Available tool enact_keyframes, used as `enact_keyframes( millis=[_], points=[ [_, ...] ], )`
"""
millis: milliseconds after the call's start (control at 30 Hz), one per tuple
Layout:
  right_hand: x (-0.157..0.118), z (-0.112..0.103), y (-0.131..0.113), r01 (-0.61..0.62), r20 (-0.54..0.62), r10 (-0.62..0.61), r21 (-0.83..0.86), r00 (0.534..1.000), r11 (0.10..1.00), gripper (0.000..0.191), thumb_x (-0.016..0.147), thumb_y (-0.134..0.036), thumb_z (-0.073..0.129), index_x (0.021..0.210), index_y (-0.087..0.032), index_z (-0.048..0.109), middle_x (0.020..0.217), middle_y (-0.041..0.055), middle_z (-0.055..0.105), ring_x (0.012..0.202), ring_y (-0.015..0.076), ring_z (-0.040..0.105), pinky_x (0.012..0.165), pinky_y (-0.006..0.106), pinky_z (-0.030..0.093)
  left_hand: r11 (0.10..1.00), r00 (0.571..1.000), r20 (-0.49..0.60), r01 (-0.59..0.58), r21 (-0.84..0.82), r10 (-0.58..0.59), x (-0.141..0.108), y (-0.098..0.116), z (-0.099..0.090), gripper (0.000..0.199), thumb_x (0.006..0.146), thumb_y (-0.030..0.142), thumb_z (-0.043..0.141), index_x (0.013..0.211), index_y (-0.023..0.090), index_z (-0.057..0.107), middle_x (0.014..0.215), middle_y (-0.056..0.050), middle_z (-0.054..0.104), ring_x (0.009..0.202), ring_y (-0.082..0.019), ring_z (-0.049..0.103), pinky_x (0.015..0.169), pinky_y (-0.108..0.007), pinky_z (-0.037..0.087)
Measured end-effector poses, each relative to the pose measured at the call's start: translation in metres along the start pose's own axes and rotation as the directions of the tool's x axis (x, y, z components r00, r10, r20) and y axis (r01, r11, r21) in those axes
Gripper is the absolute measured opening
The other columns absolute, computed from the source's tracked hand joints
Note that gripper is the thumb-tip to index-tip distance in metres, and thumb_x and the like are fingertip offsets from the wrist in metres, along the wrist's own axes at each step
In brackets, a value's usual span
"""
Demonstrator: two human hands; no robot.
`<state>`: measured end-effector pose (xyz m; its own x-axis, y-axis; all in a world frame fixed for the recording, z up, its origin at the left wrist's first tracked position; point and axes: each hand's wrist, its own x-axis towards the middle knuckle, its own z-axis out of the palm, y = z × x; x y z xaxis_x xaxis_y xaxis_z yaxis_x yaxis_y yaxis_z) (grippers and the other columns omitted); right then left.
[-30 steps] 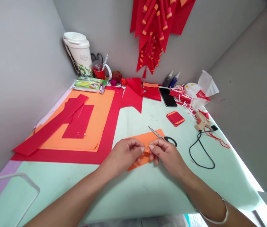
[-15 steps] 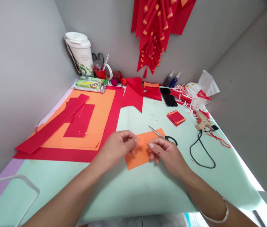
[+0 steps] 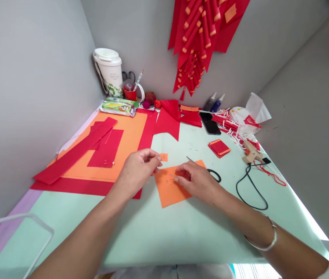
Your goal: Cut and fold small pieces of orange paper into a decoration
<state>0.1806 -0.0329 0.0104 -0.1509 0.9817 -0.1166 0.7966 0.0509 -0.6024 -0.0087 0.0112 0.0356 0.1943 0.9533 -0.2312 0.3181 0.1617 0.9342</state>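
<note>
My left hand pinches a small orange paper piece at its left edge, just beyond the top left corner of a larger orange sheet. Over that sheet, my right hand has its thumb and fingertips drawn together at a tiny orange scrap with faint marks; whether the scrap is gripped or only touched is hard to tell. Scissors with black handles lie partly hidden behind my right hand, their tip showing above it.
Large orange sheets and red strips lie at the left. A red-orange stack, a phone and a black cord are at the right. A white cup stands at the back.
My left hand has moved slightly left and up, and the small orange piece now shows at its fingertips. My right hand has shifted left over the sheet, covering more of the scissors. The view has shifted slightly.
</note>
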Motion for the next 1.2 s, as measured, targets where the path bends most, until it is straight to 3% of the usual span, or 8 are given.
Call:
enact_keyframes(
  millis=[267,400,633,833,1100,1200],
  points=[
    [0.009,0.014,-0.006,0.106,0.143,-0.107,0.014,0.984,0.994,0.019,0.081,-0.025,0.055,0.1,-0.024,0.061,0.092,0.0016,0.054,0.08,0.0153,0.055,0.071,0.028,0.039,1.0,1.0,0.028,-0.002,-0.005,0.002,0.001,-0.002,0.002,0.019,0.077,0.037,0.057,0.075,0.019,0.059,0.067,0.002,0.062,0.056,-0.011,0.054,0.057,-0.024,0.044],
    [0.012,0.012,-0.007,0.097,0.202,-0.099,0.02,0.974,0.995,0.015,0.082,-0.021,0.054,0.095,-0.023,0.061,0.09,0.0017,0.053,0.075,0.0142,0.055,0.068,0.028,0.038,1.0,1.0,0.026,0.005,0.01,-0.006,0.0,-0.001,0.002,0.018,0.077,0.037,0.057,0.075,0.019,0.058,0.066,0.003,0.061,0.056,-0.011,0.053,0.058,-0.024,0.043],
    [0.012,0.008,-0.011,0.058,0.238,-0.058,0.008,0.97,0.998,0.007,0.081,-0.021,0.054,0.082,-0.021,0.06,0.088,0.0014,0.054,0.066,0.012,0.053,0.061,0.026,0.037,1.0,0.999,0.033,0.005,0.016,-0.005,0.001,-0.005,0.003,0.018,0.078,0.037,0.057,0.075,0.02,0.059,0.065,0.003,0.061,0.056,-0.011,0.054,0.058,-0.024,0.044],
    [0.01,0.009,-0.008,0.105,0.215,-0.099,-0.018,0.972,0.994,0.014,0.081,-0.024,0.054,0.094,-0.023,0.059,0.09,0.0016,0.055,0.071,0.0139,0.054,0.063,0.027,0.036,1.0,0.999,0.032,-0.003,0.02,0.003,0.003,-0.007,0.003,0.018,0.077,0.038,0.056,0.075,0.02,0.06,0.065,0.002,0.061,0.056,-0.012,0.055,0.059,-0.024,0.044],
    [0.008,0.011,-0.009,0.113,0.238,-0.103,-0.028,0.966,0.993,0.008,0.081,-0.018,0.05,0.083,-0.021,0.057,0.087,0.0014,0.056,0.067,0.0132,0.053,0.06,0.026,0.036,1.0,1.0,0.027,-0.012,0.0,0.012,0.002,-0.005,0.003,0.018,0.075,0.037,0.056,0.074,0.019,0.06,0.066,0.001,0.061,0.055,-0.013,0.055,0.057,-0.025,0.043],
    [0.007,0.011,-0.01,0.126,0.236,-0.116,-0.029,0.965,0.992,0.013,0.08,-0.02,0.053,0.093,-0.021,0.057,0.092,0.0024,0.056,0.07,0.0142,0.054,0.062,0.027,0.036,1.0,1.0,0.022,-0.013,-0.013,0.013,0.002,-0.005,0.003,0.018,0.074,0.038,0.057,0.073,0.02,0.06,0.065,0.001,0.061,0.055,-0.013,0.055,0.057,-0.025,0.043]
  ],
)
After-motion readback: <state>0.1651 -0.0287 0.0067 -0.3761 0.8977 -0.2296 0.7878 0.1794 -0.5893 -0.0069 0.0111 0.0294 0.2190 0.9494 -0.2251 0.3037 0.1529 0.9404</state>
